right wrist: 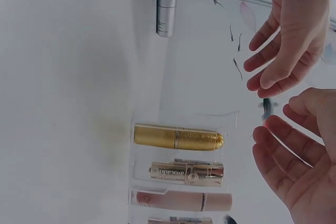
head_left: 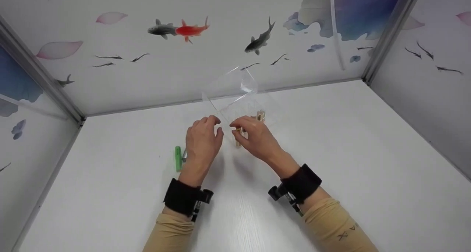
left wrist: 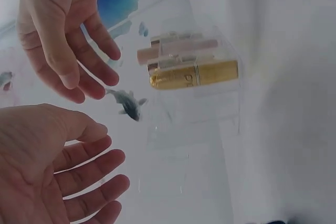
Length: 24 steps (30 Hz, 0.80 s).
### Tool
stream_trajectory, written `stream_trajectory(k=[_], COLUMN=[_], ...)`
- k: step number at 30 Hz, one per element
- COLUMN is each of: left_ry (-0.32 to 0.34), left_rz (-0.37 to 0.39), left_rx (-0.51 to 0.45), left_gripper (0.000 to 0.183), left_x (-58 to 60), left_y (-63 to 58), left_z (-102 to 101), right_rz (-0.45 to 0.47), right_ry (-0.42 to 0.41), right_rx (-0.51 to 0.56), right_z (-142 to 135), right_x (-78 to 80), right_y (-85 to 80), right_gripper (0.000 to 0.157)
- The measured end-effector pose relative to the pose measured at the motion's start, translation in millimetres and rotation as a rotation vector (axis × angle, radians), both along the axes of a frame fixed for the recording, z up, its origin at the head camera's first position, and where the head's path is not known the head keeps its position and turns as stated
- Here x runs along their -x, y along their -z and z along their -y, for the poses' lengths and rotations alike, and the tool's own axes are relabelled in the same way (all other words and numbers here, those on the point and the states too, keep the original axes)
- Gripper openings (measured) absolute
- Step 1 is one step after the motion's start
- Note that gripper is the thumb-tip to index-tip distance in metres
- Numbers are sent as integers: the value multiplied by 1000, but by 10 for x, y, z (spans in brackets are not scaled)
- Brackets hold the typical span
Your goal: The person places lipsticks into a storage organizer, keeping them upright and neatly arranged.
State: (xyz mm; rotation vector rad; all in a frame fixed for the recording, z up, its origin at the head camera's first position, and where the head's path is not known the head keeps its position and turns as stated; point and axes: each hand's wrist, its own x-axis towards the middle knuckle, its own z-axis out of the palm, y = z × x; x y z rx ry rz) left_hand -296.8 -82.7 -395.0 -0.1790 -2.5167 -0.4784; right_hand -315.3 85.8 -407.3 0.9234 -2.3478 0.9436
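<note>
My left hand [head_left: 203, 138] and right hand [head_left: 254, 134] hover side by side over the table, fingers loosely bent and holding nothing. In front of them stands a clear plastic organizer [left wrist: 231, 100] with slots. One slot holds a gold lipstick-like tube [right wrist: 178, 137]. Beside it in the right wrist view are a shiny pale-gold tube [right wrist: 186, 173] and a pink tube [right wrist: 184, 201]; a further tube is cut off by the frame edge. From the head, my right hand partly hides these tubes. Both hands are apart from the organizer in the wrist views.
Left of my left hand lie a green tube [head_left: 178, 159] and a silver tube with a black part [right wrist: 165, 17], partly hidden from the head by that hand. The white table [head_left: 368, 152] is bordered by panels [head_left: 220, 60] printed with fish and petals.
</note>
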Motion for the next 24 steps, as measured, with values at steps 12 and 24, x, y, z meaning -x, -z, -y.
stream_trajectory(k=[12,24], left_ry=[-35,-50], left_rz=[459,658], left_rx=[87,130], left_gripper=[33,48], left_x=[-305,-396], left_y=[40,24], left_z=[499,649], right_rz=[282,499], right_ry=[-121,-172], right_rx=[-284,-405], right_z=[268,715], right_x=[-163,-237], right_y=[151,222], right_gripper=[43,61])
